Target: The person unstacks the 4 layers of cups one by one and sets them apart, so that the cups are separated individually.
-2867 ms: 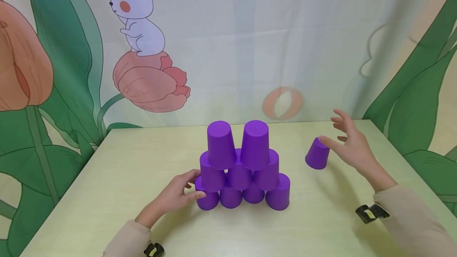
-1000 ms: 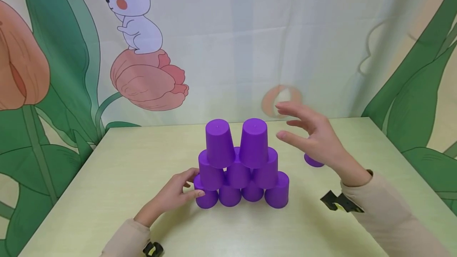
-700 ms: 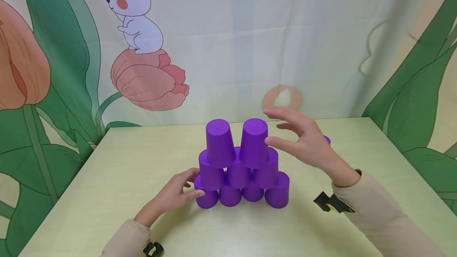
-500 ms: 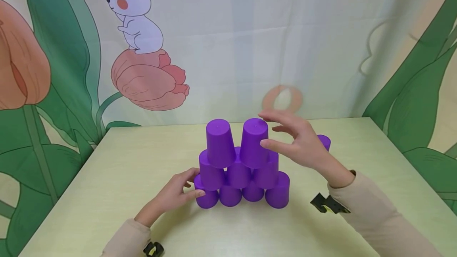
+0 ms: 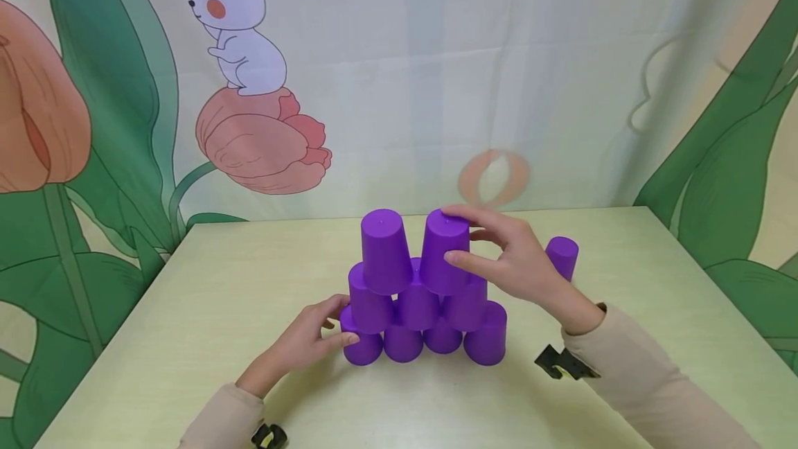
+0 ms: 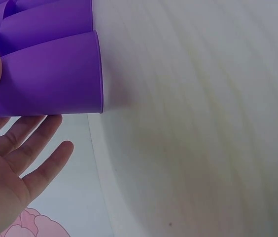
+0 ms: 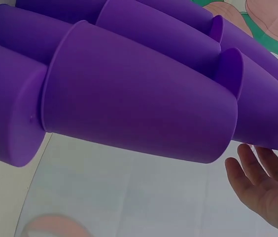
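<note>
Purple cups, mouths down, form a pyramid on the table: several in the bottom row, three in the middle row (image 5: 419, 307), two on top. My left hand (image 5: 302, 341) is at the bottom row's left end, thumb in front of the end cup (image 5: 366, 350) and fingers behind; the left wrist view has that cup (image 6: 50, 79) between thumb and fingers. Up at the top right cup (image 5: 441, 255), my right hand (image 5: 517, 262) pinches its upper part, thumb on the front and index finger over the top edge. In the right wrist view, its fingers lie along that cup (image 7: 264, 111).
A single purple cup (image 5: 563, 255) stands to the right of the pyramid, partly hidden behind my right hand. Behind the pale wooden table (image 5: 206, 296) hangs a printed curtain (image 5: 374, 89) with a rabbit and tulips.
My right hand has left the single cup on the right and moved left to the pyramid, where it now grips the top right cup. The left hand has stayed at the bottom left cup.
</note>
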{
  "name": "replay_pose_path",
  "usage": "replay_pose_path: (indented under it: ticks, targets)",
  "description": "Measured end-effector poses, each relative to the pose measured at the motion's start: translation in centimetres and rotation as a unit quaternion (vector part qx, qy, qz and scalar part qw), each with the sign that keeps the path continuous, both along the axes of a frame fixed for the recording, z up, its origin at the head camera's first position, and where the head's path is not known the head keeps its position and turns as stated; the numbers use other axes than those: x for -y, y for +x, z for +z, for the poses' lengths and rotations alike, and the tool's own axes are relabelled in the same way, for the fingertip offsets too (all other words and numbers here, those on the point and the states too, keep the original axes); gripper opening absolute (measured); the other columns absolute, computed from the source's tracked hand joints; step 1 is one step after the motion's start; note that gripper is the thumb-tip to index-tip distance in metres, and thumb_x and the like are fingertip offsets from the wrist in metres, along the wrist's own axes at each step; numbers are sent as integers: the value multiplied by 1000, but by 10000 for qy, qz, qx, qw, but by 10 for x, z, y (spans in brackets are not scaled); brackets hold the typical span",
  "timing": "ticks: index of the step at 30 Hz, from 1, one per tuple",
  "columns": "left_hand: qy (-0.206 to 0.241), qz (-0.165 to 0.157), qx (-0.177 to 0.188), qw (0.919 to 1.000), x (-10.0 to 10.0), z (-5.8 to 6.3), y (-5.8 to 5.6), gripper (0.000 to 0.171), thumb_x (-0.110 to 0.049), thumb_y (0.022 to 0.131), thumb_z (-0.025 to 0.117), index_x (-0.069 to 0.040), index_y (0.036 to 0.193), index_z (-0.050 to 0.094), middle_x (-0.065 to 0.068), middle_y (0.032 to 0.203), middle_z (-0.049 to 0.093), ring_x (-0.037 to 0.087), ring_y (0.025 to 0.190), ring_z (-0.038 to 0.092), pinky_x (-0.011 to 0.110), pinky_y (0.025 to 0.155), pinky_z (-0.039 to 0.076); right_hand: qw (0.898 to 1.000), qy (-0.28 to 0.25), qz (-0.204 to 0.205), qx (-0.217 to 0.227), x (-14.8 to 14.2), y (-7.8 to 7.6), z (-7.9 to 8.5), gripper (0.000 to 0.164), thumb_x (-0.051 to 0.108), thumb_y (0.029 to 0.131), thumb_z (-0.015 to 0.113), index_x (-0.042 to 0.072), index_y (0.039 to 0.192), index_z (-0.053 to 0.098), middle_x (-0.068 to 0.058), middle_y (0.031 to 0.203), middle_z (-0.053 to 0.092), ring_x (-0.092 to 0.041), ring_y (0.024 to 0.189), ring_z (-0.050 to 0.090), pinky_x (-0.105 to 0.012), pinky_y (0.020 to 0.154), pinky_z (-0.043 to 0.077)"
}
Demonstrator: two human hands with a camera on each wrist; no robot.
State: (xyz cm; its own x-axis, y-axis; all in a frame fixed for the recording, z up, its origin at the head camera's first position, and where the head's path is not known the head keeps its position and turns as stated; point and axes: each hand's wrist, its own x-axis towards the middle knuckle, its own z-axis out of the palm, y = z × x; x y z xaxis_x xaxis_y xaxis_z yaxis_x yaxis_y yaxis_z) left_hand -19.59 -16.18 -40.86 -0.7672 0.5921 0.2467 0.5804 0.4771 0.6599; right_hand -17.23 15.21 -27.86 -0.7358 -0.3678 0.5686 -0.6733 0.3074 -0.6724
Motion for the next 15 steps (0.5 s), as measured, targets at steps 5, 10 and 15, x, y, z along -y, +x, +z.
replay_pose_path:
  ticks: [5, 10, 15]
  targets:
    - [-53, 15, 9, 10000, 0, 0, 0, 44, -27, 84, 66, -7, 121, 51, 0, 103, 63, 13, 88, 59, 33, 72, 48, 9999, -110, 1, -92, 0, 3, -1, 46, 0, 77, 69, 3, 121, 56, -6, 111, 62, -13, 97, 59, -31, 84, 47]
    - [-21, 10, -27, 10000, 0, 0, 0, 44, -26, 84, 66, -7, 120, 51, 0, 103, 63, 14, 87, 59, 36, 72, 48, 9994, -296, 13, -191, -4, 6, 3, 46, -4, 76, 68, 1, 120, 56, -8, 109, 63, -13, 94, 60, -30, 85, 47]
    - [-7, 31, -12, 10000, -1, 0, 0, 44, -26, 84, 66, -6, 120, 51, 1, 103, 63, 14, 88, 59, 37, 72, 49, 9989, -435, 1, -187, -11, 9, 6, 47, -7, 75, 68, 0, 121, 56, -10, 110, 62, -12, 96, 60, -29, 84, 47]
